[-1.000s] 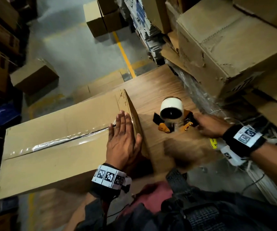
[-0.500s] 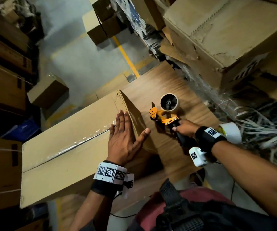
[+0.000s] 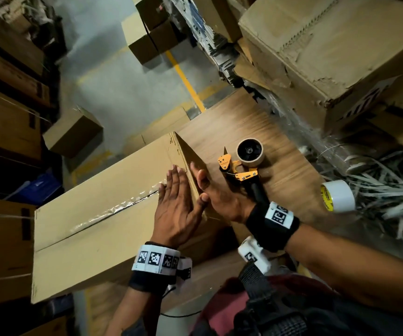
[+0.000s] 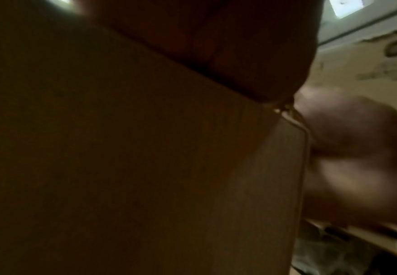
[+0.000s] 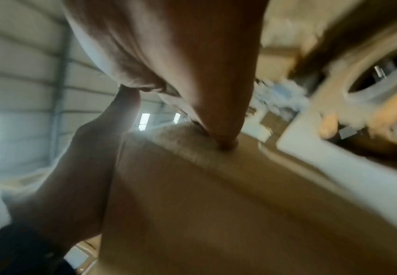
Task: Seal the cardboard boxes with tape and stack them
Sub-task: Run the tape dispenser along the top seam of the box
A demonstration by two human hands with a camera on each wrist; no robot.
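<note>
Hands meet at the near end of a long cardboard box [image 3: 103, 214] lying on a wooden table [image 3: 239, 132], clear tape [image 3: 113, 209] already along its top seam. The left hand [image 3: 178, 204] lies flat on the lid, fingers straight and together; the right hand [image 3: 217, 192] presses the end face, fingers extended. An orange tape dispenser [image 3: 241, 166] rests just beside them, unheld. Uneven pressing could likely leave the tape's tail wrinkled or lifting at the corner.

left grip [image 3: 175, 204] flat, fingers straight, right grip [image 3: 216, 192] flat beside it
</note>
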